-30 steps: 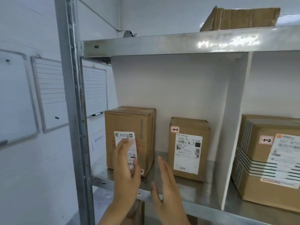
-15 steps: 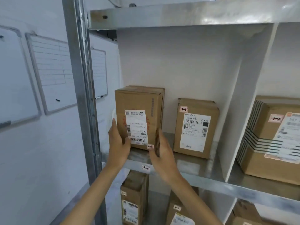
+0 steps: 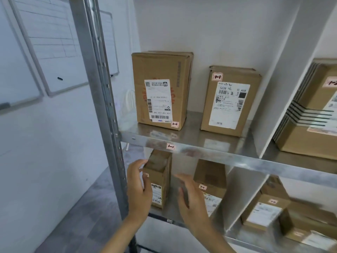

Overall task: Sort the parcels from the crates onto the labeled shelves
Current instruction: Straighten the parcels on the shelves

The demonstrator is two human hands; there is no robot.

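Cardboard parcel [image 3: 179, 73] upright, label [image 3: 158, 100] outward

Left hand [image 3: 139, 187], right hand [image 3: 193, 199], both bare, forearms [image 3: 120, 234] bare as far as visible, right fingers [image 3: 184, 179] motion-blurred

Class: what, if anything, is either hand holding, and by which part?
Nothing: the left hand and right hand hang open below the 1-1 shelf, gripping no parcel.

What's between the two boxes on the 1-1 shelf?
Nothing: the head view shows bare steel shelf between the left parcel and right parcel.
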